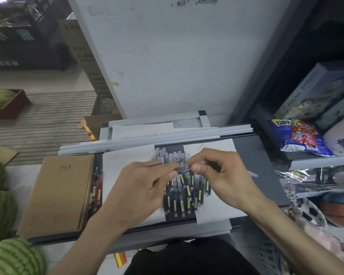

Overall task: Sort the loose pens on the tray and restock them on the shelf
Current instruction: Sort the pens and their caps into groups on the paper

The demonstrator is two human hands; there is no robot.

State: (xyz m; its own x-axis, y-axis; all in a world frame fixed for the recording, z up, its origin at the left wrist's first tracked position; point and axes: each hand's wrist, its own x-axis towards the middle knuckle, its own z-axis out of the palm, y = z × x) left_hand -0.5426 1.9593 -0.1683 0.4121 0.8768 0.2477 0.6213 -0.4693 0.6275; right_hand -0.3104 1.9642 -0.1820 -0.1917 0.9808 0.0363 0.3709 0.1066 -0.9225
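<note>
A pile of dark pens with yellow labels (184,197) lies on the grey tray (260,167), between sheets of white paper. My left hand (139,187) and my right hand (220,173) meet above the pile, both pinching one clear-barrelled pen (185,166) held roughly level. Several red pens (95,187) lie in a row at the tray's left side, next to a brown notebook (60,193). Pale pen caps show at the pile's far end.
White rails (157,138) lie across the tray's far edge. A dark shelf unit (316,161) at the right holds snack bags (300,137), boxes and balls. Watermelons (0,211) sit on the floor at the left. A white wall panel rises behind.
</note>
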